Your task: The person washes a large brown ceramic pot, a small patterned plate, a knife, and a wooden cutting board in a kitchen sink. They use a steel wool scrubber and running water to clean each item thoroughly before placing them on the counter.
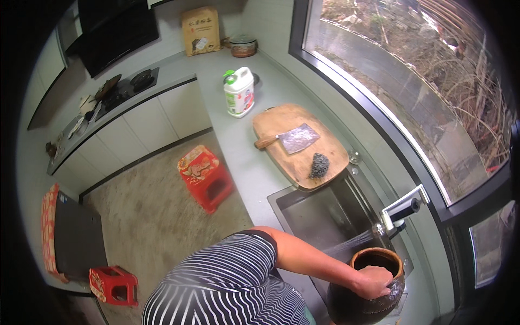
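A dark glazed earthenware jar (345, 304) with a brown rim stands tilted at the near end of the sink (313, 215). My left hand (373, 281) is closed over the jar's rim and shoulder, its knuckles uppermost. Whether its fingers also hold a small cloth or scrubber is hidden. My right hand is out of view, below the picture's edge. Beside the jar, water sprays from the faucet (400, 215) into the basin. The jar's outer wall looks wet, and its inside is dark.
A wooden cutting board (280, 168) beyond the sink carries a cleaver (298, 138) and a steel-wool scrubber (319, 165). Past it stands a white plastic jug (239, 93). Red plastic stools (209, 183) stand on the floor behind. A window frame (365, 118) borders the counter.
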Motion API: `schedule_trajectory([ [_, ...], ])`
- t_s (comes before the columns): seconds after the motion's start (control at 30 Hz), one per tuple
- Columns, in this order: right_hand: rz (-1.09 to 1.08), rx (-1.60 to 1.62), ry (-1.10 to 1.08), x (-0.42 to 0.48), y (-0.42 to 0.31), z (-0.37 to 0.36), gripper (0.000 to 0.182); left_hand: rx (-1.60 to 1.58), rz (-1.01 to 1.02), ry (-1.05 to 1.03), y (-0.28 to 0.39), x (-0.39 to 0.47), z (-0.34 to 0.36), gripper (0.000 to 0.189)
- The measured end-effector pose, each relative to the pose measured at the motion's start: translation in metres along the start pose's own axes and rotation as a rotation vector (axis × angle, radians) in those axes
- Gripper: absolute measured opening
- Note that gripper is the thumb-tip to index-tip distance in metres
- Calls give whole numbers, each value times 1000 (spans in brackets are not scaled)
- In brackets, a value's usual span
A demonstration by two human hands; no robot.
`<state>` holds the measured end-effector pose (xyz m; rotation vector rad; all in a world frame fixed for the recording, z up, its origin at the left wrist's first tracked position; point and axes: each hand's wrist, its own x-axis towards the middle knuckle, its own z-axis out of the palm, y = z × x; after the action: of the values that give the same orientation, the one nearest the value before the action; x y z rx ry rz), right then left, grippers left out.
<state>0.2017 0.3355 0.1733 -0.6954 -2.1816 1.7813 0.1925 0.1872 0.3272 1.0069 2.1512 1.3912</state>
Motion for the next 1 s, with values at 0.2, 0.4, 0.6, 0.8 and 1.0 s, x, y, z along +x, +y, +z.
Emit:
schedule_trajectory([
  [0.2, -69, 11, -68, -9, -17, 40, 62, -30, 57, 42, 12, -39, -41, 34],
  [0.4, -148, 45, -163, -54, -42, 113, 62, 34, 187, 250, 16, -116, -84, 34],
  [0.6, -191, 130, -350, -143, -62, 209, 62, 127, 89, 420, 26, -246, -144, 36],
  [0.8, -173, 260, -671, -254, -67, 316, 62, 222, -159, 689, 31, -419, -189, 37],
  [1.0, -24, 482, -1108, -378, -59, 422, 63, 341, -458, 975, 8, -578, -210, 44],
])
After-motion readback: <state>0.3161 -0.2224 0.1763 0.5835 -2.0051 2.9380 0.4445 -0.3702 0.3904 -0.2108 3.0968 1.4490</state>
